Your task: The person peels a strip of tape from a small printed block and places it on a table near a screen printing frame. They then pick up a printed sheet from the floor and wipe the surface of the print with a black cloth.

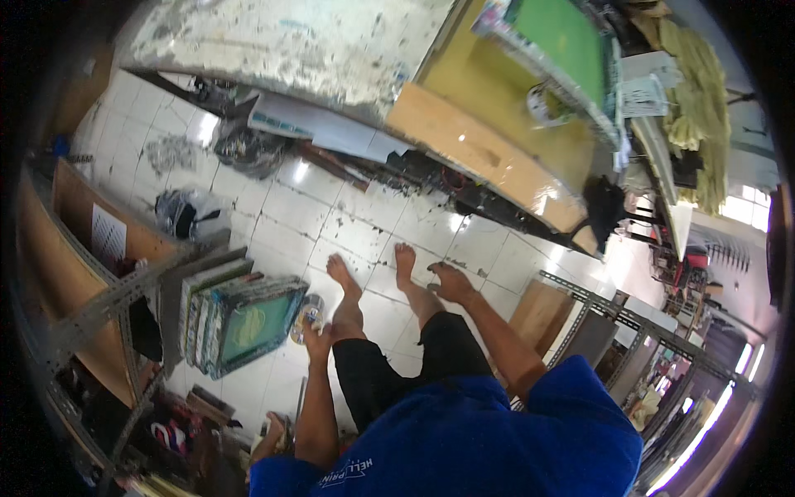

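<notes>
My left hand (317,340) is closed on a round, clear thing with a printed label (308,318). I cannot tell whether that is a roll of tape or a plastic tub. Just left of it stand several framed printing screens (252,327), leaning together on the floor, the front one with a green mesh. My right hand (451,283) hangs above the tiles beside my right knee, fingers apart and holding nothing. My bare feet are on the floor between the two hands.
A paint-spotted worktable (290,41) spans the far side, with a wooden board (489,153) along its edge and a green screen frame (563,50) on top. Metal racks stand at left (91,319) and right (638,319). Plastic bags (190,211) lie on the tiled floor.
</notes>
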A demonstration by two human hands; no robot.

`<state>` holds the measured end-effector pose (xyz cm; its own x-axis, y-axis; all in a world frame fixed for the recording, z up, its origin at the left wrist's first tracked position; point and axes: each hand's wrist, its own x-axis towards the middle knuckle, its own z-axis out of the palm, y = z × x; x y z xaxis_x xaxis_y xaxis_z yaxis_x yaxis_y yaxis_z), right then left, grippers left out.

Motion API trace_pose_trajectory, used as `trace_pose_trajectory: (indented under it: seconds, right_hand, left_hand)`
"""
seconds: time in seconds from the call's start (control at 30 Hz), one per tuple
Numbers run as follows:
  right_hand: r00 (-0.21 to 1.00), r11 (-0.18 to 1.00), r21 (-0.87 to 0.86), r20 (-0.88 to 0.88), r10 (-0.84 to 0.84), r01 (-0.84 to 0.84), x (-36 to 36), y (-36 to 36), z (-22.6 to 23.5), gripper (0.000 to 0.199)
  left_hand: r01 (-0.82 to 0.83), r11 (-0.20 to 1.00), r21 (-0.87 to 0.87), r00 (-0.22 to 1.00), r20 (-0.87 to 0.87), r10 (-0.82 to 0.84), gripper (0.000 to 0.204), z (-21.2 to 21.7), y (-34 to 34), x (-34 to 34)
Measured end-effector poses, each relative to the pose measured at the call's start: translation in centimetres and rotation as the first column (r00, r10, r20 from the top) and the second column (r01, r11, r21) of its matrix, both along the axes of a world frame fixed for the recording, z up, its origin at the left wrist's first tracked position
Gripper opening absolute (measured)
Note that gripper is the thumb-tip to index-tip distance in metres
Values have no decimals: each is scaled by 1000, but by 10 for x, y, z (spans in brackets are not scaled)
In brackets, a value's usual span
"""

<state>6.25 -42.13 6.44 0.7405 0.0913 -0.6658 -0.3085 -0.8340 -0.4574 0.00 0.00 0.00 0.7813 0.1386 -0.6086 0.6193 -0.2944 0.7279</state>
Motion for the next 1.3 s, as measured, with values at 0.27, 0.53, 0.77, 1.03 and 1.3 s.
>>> trace_pose_trajectory:
  seconds: [0.27,0.53,0.77,1.03,1.3]
  right_hand:
    - [956,954,-68,-53,290,-293,52,-25,-156,48]
    - [958,929,-300,114,262,-219,177,-66,-324,37]
    - [815,594,-725,79,573,-348,277,-117,-407,41]
    - [698,553,-832,417,582,36,323,-192,-436,35]
    - [663,584,-567,88,744,-580,289,-181,-441,37]
  left_hand:
    - [315,948,51,949,-28,-314,79,-112,-103,120]
    - [688,677,262,642,215,-736,66,-169,-156,203]
    - [919,99,382,69,91,-993,65,-219,-172,216]
    - [854,-170,493,-253,106,-962,65,-259,-190,226]
    - [849,-56,525,-106,65,-992,67,-263,-169,258]
